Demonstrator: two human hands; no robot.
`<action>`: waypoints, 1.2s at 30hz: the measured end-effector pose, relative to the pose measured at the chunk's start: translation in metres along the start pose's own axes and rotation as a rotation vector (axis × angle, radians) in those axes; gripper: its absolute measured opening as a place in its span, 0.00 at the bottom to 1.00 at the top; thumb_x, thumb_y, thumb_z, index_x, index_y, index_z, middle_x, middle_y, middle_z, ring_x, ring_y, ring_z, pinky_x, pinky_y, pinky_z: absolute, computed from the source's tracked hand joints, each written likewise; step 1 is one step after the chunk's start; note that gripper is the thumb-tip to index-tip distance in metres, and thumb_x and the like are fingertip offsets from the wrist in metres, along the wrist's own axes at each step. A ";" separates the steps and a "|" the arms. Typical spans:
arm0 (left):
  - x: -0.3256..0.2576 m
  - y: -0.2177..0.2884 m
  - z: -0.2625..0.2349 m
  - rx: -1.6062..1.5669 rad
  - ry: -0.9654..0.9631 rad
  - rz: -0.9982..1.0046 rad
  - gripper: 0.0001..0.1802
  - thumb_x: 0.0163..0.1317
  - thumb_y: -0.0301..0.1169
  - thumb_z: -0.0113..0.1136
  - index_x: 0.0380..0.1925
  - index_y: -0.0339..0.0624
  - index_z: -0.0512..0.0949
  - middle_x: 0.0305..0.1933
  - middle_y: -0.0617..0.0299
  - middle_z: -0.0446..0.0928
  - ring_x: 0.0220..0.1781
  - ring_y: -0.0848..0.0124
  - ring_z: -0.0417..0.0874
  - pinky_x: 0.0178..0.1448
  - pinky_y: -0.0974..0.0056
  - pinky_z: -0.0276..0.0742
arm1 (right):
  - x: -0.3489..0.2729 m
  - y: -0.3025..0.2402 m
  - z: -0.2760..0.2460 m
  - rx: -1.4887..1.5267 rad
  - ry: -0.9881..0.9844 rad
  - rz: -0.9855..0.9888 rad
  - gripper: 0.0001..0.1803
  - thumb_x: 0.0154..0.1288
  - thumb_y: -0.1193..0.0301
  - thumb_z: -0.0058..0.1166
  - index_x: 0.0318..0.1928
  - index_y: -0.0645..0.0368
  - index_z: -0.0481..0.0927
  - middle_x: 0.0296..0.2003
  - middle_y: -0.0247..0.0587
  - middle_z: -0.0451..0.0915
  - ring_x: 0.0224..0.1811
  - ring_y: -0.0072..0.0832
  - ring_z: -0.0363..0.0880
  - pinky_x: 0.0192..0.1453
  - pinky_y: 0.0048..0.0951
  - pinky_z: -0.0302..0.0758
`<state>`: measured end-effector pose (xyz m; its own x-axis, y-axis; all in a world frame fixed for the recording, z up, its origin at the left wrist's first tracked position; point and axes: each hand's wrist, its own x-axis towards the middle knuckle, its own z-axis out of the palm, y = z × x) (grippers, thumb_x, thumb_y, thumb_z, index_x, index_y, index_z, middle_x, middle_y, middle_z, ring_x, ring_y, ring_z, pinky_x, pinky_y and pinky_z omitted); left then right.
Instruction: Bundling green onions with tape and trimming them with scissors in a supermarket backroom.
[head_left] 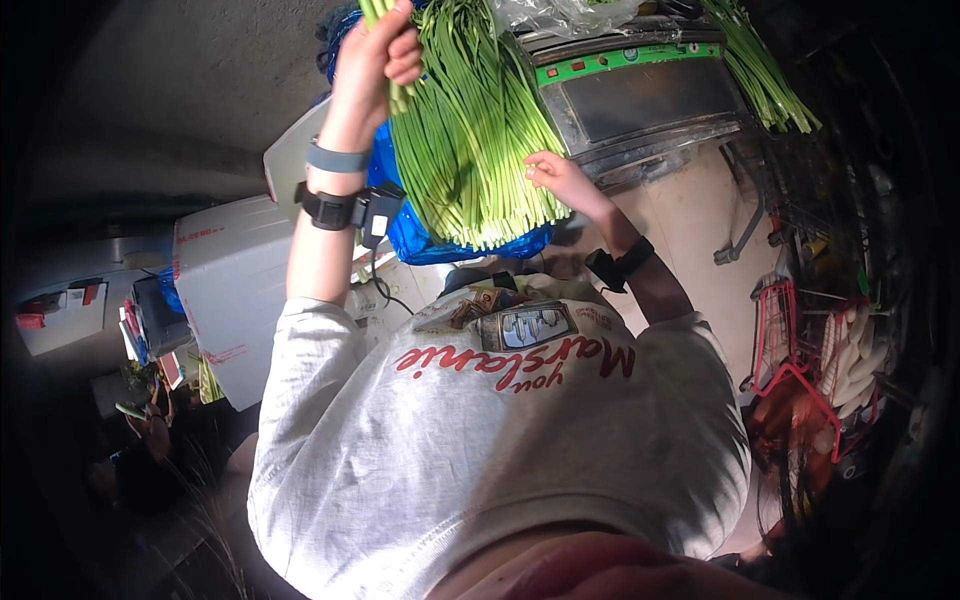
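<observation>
A thick pile of long green vegetable stalks [480, 150], pale at their cut ends, lies on a blue plastic bag [408, 238] in front of me. My left hand [385, 50] is raised at the pile's far left, its fingers wrapped round a small bunch of similar stalks [402, 98]. At the right edge of the pile, beside the pale ends, is my right hand [552, 178]. Its fingers are curled together, and whatever they pinch is too small to tell. Both wrists wear dark bands.
Behind the pile to the right stands a dark-topped appliance [645, 100] with a green strip. More green stalks [765, 80] lie beyond it. White boxes [230, 290] stand on the left. A pink-red rack [780, 340] is at the right. Another person [150, 430] is at the lower left.
</observation>
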<state>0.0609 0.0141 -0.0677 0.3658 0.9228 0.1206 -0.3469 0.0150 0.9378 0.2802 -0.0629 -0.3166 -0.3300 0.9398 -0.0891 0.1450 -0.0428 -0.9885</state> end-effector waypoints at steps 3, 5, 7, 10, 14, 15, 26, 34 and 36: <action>-0.028 -0.113 -0.018 -0.051 0.235 -0.376 0.11 0.63 0.36 0.53 0.28 0.46 0.63 0.15 0.72 0.63 0.12 0.81 0.61 0.16 0.74 0.60 | -0.022 0.006 -0.015 -0.085 -0.061 0.036 0.18 0.63 0.64 0.51 0.49 0.61 0.72 0.32 0.41 0.78 0.36 0.23 0.75 0.41 0.24 0.71; -0.057 -0.185 -0.034 -0.084 0.287 -0.621 0.11 0.63 0.36 0.53 0.28 0.45 0.66 0.16 0.70 0.66 0.13 0.79 0.63 0.17 0.73 0.61 | -0.057 0.016 -0.037 -0.138 -0.135 0.090 0.16 0.63 0.66 0.50 0.49 0.60 0.72 0.35 0.40 0.79 0.38 0.23 0.75 0.44 0.24 0.71; -0.083 -0.226 -0.042 -0.203 0.268 -0.757 0.12 0.64 0.36 0.53 0.24 0.44 0.67 0.17 0.70 0.67 0.15 0.78 0.65 0.19 0.71 0.63 | -0.101 0.036 -0.059 -0.294 -0.151 0.252 0.15 0.64 0.69 0.49 0.49 0.61 0.72 0.37 0.38 0.78 0.40 0.23 0.76 0.46 0.24 0.71; -0.096 -0.247 -0.034 -0.152 0.241 -0.783 0.11 0.63 0.36 0.54 0.29 0.41 0.69 0.17 0.67 0.67 0.16 0.76 0.67 0.20 0.69 0.66 | -0.197 0.099 -0.065 -0.294 -0.103 0.535 0.13 0.64 0.69 0.48 0.46 0.61 0.73 0.35 0.36 0.79 0.39 0.23 0.77 0.43 0.24 0.72; -0.105 -0.256 -0.034 -0.154 0.199 -0.810 0.11 0.63 0.37 0.54 0.29 0.42 0.70 0.19 0.67 0.68 0.16 0.76 0.66 0.20 0.70 0.65 | -0.304 0.127 -0.035 -0.218 -0.050 0.901 0.13 0.64 0.69 0.48 0.46 0.61 0.74 0.34 0.36 0.79 0.38 0.23 0.77 0.43 0.24 0.72; -0.108 -0.259 -0.038 -0.127 0.197 -0.803 0.11 0.63 0.37 0.54 0.28 0.42 0.70 0.19 0.67 0.68 0.16 0.76 0.66 0.20 0.70 0.65 | -0.315 0.127 -0.029 -0.195 -0.034 0.930 0.13 0.64 0.69 0.48 0.46 0.61 0.74 0.34 0.37 0.79 0.38 0.23 0.77 0.43 0.24 0.72; -0.109 -0.263 -0.034 -0.155 0.211 -0.817 0.10 0.62 0.35 0.55 0.31 0.39 0.71 0.17 0.67 0.68 0.15 0.75 0.67 0.20 0.70 0.65 | -0.325 0.124 -0.017 -0.105 0.078 0.943 0.13 0.64 0.68 0.47 0.45 0.62 0.74 0.33 0.37 0.79 0.36 0.24 0.77 0.41 0.25 0.72; -0.102 -0.260 -0.036 -0.209 0.184 -0.800 0.10 0.62 0.35 0.55 0.32 0.40 0.72 0.19 0.66 0.69 0.16 0.76 0.67 0.19 0.70 0.66 | -0.327 0.125 -0.010 -0.089 0.091 0.953 0.13 0.64 0.68 0.47 0.44 0.62 0.74 0.32 0.38 0.79 0.35 0.24 0.77 0.40 0.25 0.72; -0.102 -0.260 -0.036 -0.214 0.186 -0.800 0.10 0.62 0.35 0.55 0.32 0.40 0.71 0.19 0.66 0.69 0.16 0.76 0.67 0.19 0.71 0.66 | -0.327 0.126 -0.009 -0.086 0.093 0.959 0.13 0.64 0.68 0.47 0.44 0.62 0.74 0.31 0.38 0.79 0.35 0.24 0.77 0.40 0.25 0.72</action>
<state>0.0825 -0.0705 -0.3355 0.4295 0.6513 -0.6256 -0.2069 0.7453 0.6339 0.4147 -0.3730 -0.4105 0.0392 0.5416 -0.8397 0.3832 -0.7843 -0.4879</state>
